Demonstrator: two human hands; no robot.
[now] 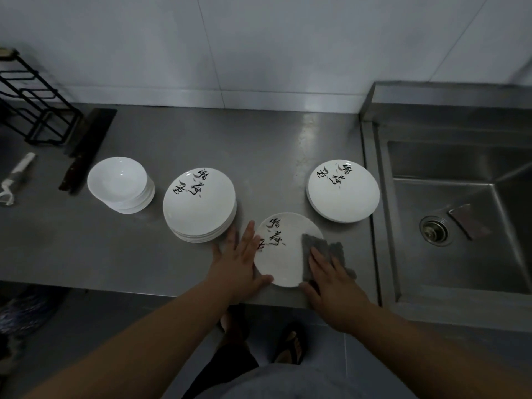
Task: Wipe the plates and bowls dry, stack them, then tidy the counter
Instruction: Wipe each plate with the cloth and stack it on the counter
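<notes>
One plate (283, 254) is lying flat at the front edge of the counter (259, 139) and is being wiped: the right hand (331, 283) is pressing a grey cloth (313, 249) on its right part w/ fingers straight and close together, not pinching. The left hand (239, 263) is steadying the plate at its left rim, fingers spread flat, thumb along the near rim. Just left a plate stack (198, 203) is standing, and a 2nd stack (342, 191) is sitting beside the sink (460, 211); prob. one is the dry pile and the other is waiting, but I cannot tell which. The bowls (119, 182) are stacked further left; dry or not, not visible. So the task is looking approx. half done: tidying is not begun, as a knife (86, 151) and a peeler (15, 177) are lying at the far left by a rack (34, 110).
</notes>
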